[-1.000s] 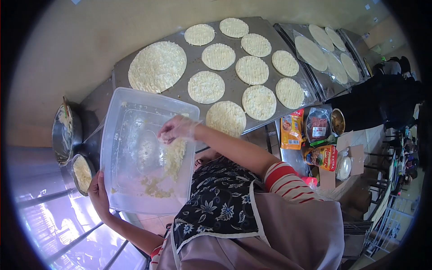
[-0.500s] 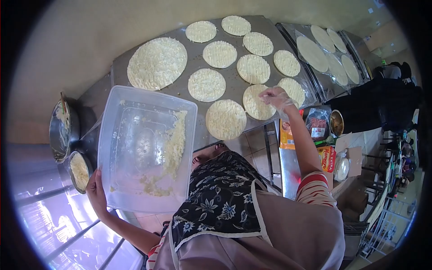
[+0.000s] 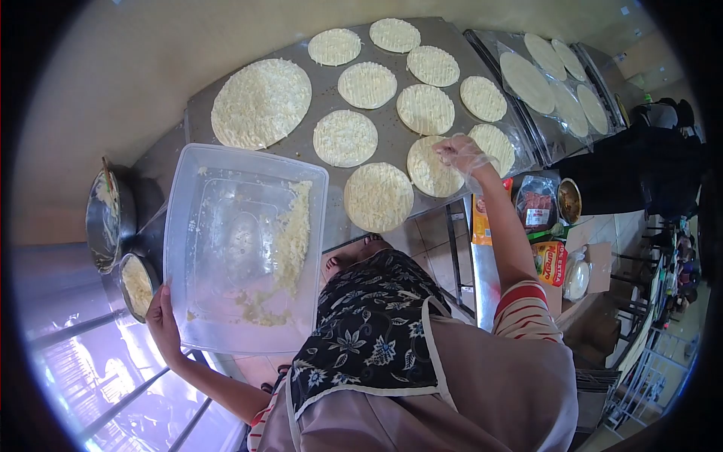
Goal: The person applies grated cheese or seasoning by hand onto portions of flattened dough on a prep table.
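My left hand (image 3: 162,320) grips the left edge of a large clear plastic tub (image 3: 233,343), which is tilted toward me. Pale grated cheese (image 3: 292,241) clings along its right side and lower corner. Over a round pizza base (image 3: 429,177) on the metal table, my right hand (image 3: 461,153) hovers in a clear plastic glove. Its fingers are bunched downward, and what they hold, if anything, is hidden. Beside that base lie another round base (image 3: 379,198) and one partly behind my wrist (image 3: 493,148). White lines and pale shreds cover these bases.
More topped bases and one large base (image 3: 261,103) lie on the metal table (image 3: 301,154). Plain bases (image 3: 527,81) rest under plastic farther right. A pot (image 3: 113,215) and a bowl of shreds (image 3: 138,288) stand left. Packets (image 3: 550,262) and a metal bowl (image 3: 570,200) are at right.
My right hand has shifted slightly over the same base, its fingers still bunched. The view has tilted a little; my left hand keeps its grip on the tub.
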Motion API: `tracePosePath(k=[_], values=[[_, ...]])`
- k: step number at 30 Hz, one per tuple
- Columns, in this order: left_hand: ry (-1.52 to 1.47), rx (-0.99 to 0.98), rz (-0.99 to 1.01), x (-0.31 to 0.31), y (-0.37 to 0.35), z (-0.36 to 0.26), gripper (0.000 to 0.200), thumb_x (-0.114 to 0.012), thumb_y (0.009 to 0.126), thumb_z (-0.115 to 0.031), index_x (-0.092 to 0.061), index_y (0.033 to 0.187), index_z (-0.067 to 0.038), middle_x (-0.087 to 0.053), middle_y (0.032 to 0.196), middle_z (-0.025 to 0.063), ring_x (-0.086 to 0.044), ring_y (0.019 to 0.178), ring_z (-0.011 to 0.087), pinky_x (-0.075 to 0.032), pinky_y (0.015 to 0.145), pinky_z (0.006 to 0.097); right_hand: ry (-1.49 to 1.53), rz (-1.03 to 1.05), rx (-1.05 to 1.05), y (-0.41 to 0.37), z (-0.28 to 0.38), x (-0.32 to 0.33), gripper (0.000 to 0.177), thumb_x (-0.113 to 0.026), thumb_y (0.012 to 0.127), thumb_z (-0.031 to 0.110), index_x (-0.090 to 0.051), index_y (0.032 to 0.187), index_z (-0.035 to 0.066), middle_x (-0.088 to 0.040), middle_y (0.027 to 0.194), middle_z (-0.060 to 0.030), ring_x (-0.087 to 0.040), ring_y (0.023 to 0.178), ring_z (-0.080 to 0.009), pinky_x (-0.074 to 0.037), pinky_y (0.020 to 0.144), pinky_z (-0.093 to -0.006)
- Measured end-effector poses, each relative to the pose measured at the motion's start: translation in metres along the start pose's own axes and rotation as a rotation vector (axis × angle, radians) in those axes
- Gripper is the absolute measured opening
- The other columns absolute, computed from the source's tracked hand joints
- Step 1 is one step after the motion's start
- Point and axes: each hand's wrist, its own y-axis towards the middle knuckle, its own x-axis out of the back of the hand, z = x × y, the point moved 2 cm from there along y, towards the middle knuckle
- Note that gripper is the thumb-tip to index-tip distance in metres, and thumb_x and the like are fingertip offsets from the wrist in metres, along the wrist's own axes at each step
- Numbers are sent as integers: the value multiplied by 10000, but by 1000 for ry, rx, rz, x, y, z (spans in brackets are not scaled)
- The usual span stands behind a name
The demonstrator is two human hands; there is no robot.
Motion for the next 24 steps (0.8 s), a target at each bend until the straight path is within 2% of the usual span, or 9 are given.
tracePosePath(k=[2,4,5,7,14,17,19,22,24], values=[[5,2,-7,-1,-2,-4,365,-508,942,-292,-625,1112,9,-633,830,33,-522,760,71,-416,724,226,62,41,-87,8,-3,3,187,-638,779,219,-696,891,82,-654,797,-108,-625,817,-256,-488,744,-358],[-15,-24,-9,-2,-3,-10,360,-513,941,-285,-626,1104,14,-628,818,27,-516,750,67,-412,714,217,-181,-93,161,15,-12,4,167,-650,763,208,-700,864,85,-647,723,-98,-626,767,-256,-493,702,-360],[-16,-21,-12,-2,-3,-9,360,-513,941,-285,-626,1104,14,-628,818,27,-516,750,67,-412,714,217,-182,-91,165,15,-10,7,167,-650,763,208,-700,864,85,-647,723,-98,-626,767,-256,-493,702,-360],[-12,-1,4,-1,-3,-5,354,-510,942,-280,-629,1096,16,-626,812,24,-510,741,64,-409,703,213,-173,-78,73,13,-10,11,150,-660,745,207,-699,834,92,-647,741,-106,-620,768,-264,-489,708,-360],[-26,-31,8,-3,-2,-5,344,-503,946,-269,-632,1090,16,-627,811,25,-511,736,64,-407,692,216,-233,-76,115,6,-30,13,132,-675,749,152,-686,849,67,-650,794,-111,-612,749,-215,-483,679,-318],[-31,-57,-13,-4,-3,-6,347,-507,945,-278,-634,1094,9,-631,812,26,-515,741,65,-407,697,216,-257,-75,7,5,-23,20,119,-648,783,132,-683,857,46,-653,797,-87,-606,755,-180,-478,673,-294],[-6,-61,-25,-4,-2,-7,356,-508,943,-291,-636,1095,4,-632,813,29,-517,745,67,-409,703,219,245,13,-296,5,-18,17,121,-634,800,101,-680,871,15,-636,752,-58,-598,711,-138,-480,633,-268],[-18,-57,-22,-5,-3,-13,368,-504,944,-303,-634,1102,3,-635,818,34,-522,754,72,-413,716,224,503,26,-135,19,-23,5,125,-636,796,77,-675,875,-12,-632,740,-42,-596,662,-111,-484,592,-245],[-4,-39,-16,-5,-2,-14,371,-501,945,-304,-633,1105,3,-637,825,38,-525,759,75,-415,722,226,407,29,-95,27,-19,1,137,-634,792,74,-677,892,-9,-641,745,-48,-597,645,-111,-488,589,-245]])
